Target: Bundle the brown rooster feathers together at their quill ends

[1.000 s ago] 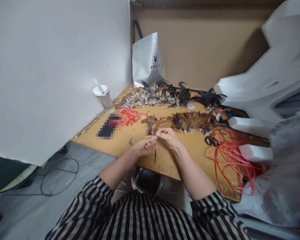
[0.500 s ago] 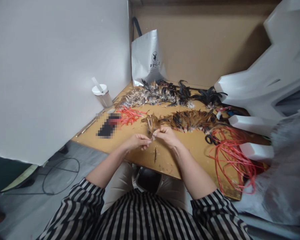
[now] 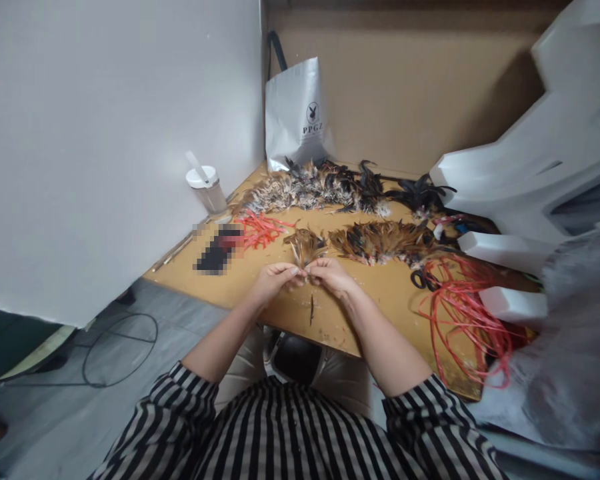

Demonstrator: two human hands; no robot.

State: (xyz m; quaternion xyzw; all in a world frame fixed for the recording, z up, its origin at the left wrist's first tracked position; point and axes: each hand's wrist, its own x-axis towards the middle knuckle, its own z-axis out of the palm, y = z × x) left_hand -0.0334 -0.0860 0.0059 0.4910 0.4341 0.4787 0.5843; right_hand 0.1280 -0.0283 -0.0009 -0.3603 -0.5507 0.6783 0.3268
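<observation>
Between my two hands a small bunch of brown feathers (image 3: 306, 245) stands with its tips pointing away from me. My left hand (image 3: 276, 279) pinches the base of the bunch from the left. From the right, my right hand (image 3: 330, 275) grips the same base with thumb and forefinger, the fingertips of both hands nearly meeting. The quill ends are mostly hidden by my fingers. Just beyond my right hand lies a row of brown feather bunches (image 3: 380, 241). A single dark feather (image 3: 311, 310) rests on the table in front of me.
Along the back of the table (image 3: 260, 313) runs a mottled feather pile (image 3: 320, 187), before a silver bag (image 3: 295, 113). Red strips (image 3: 263, 230) and a lidded cup (image 3: 209, 190) are left. More red ribbon (image 3: 460, 313), black scissors (image 3: 423, 279) and white foam (image 3: 513, 303) lie right.
My left hand has moved up and right to meet my right hand at the base of the feather bunch. The bunch now looks more spread and upright.
</observation>
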